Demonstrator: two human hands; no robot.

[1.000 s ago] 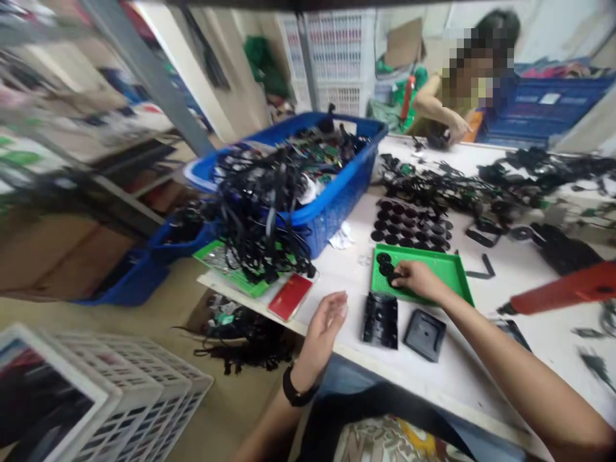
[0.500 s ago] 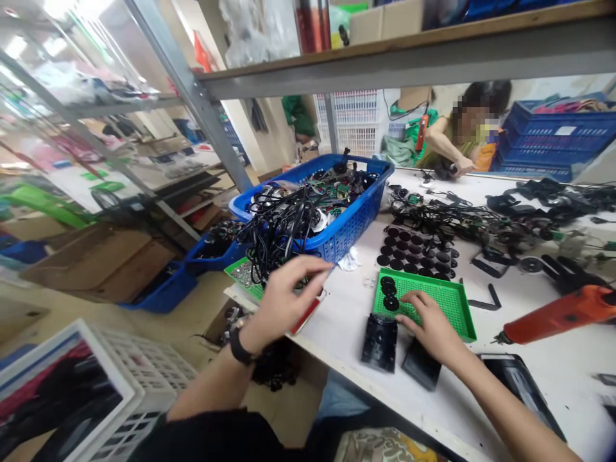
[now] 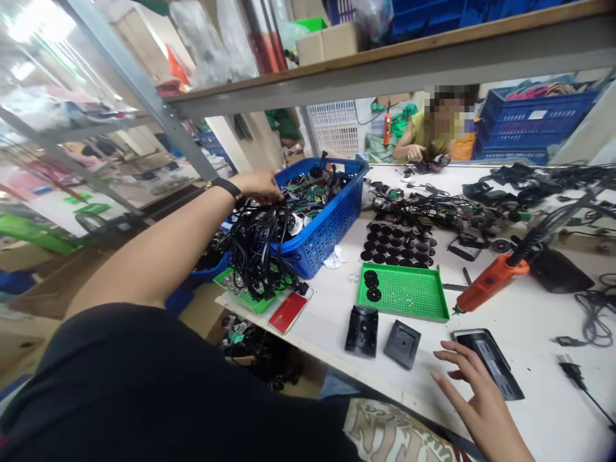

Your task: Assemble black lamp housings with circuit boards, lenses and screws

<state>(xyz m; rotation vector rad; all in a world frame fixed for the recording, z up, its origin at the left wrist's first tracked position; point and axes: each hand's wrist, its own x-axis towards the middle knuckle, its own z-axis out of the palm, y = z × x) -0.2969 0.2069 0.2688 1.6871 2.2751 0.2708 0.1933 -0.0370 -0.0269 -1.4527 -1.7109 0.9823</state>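
My left hand [image 3: 260, 187] reaches far out over the blue basket [image 3: 332, 224] and rests on the tangle of black cables [image 3: 257, 240] that spills over its near corner; its fingers curl into the cables. My right hand [image 3: 474, 391] hovers open, fingers spread, above the white table's near edge, beside a flat dark tray [image 3: 488, 360]. A green tray [image 3: 409, 293] with three black discs [image 3: 371, 285] lies between the hands. In front of it sit a black housing [image 3: 362, 330] and a square black plate [image 3: 402, 343].
An orange power screwdriver [image 3: 491, 280] lies right of the green tray. Rows of black discs [image 3: 399, 244] and loose wired parts [image 3: 447, 208] cover the table behind. A red card [image 3: 287, 312] and a small green tray [image 3: 240, 292] sit at the left edge. Another person [image 3: 433, 131] works at the far end.
My left hand went from the table's edge up and out into the basket's cables. My right hand left the green tray and drew back to the near edge, open.
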